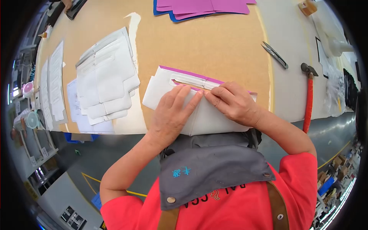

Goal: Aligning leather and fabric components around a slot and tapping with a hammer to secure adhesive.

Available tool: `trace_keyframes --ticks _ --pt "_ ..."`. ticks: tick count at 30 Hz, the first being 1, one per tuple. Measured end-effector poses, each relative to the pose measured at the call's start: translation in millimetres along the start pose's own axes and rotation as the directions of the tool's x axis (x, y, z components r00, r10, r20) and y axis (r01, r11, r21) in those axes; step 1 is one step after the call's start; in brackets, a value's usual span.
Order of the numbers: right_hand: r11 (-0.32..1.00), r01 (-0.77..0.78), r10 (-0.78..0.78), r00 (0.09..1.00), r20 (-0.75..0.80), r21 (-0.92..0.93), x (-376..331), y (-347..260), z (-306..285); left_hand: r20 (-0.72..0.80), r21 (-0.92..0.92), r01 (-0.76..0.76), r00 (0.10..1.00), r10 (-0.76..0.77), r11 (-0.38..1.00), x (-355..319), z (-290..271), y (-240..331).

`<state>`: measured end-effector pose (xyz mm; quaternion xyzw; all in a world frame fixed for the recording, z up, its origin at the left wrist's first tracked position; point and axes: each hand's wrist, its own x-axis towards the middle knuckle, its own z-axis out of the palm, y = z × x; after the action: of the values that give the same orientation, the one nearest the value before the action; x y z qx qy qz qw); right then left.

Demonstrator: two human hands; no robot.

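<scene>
A white sheet panel [164, 85] with a purple folded edge lies in front of me at the table's near edge. A long narrow slot [188, 86] is cut through it, with purple showing along the slot's lower rim. My left hand [170, 111] rests on the panel, its thumb stretched to the slot's rim and the other fingers lying across the slot's left part. Close beside that thumb, my right hand [232, 101] is closed, with thumb and forefinger pinching the rim. Its palm covers the slot's right end.
Stacked white cut panels [105, 80] lie to the left. Purple sheets [211, 5] over blue ones lie at the far side. On the right are thread snips [276, 55] and a hammer [309, 96] with a red handle, its end over the table's front edge.
</scene>
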<state>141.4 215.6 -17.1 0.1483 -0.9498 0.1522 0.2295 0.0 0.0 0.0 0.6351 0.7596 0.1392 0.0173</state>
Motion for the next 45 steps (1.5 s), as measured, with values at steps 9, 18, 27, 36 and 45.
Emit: trace_keyframes --ticks 9,18,27,36,45 --pt "1.000 -0.002 0.002 1.000 -0.029 -0.003 -0.2 -0.9 0.6 -0.049 -0.108 0.006 0.999 -0.011 0.994 7.3 -2.9 1.9" --pt "1.000 0.001 0.000 0.999 -0.052 0.015 0.0 -0.7 2.0 -0.038 -0.159 0.025 0.999 -0.032 0.987 8.5 -7.6 2.8" --pt "0.997 -0.039 0.041 0.999 -0.023 0.060 -0.2 -1.9 -1.3 -0.028 -0.059 0.014 0.999 -0.016 0.998 6.3 -4.5 7.5" --pt "0.957 -0.238 0.236 0.971 0.032 0.163 -10.5 -4.7 -8.4 -0.029 -0.029 -0.012 1.000 0.011 1.000 3.7 -1.7 5.4" --pt "0.995 -0.100 0.100 0.995 0.030 -0.013 -9.6 -6.4 -12.0 -0.020 -0.024 0.010 1.000 -0.010 1.000 4.3 -2.5 8.1"
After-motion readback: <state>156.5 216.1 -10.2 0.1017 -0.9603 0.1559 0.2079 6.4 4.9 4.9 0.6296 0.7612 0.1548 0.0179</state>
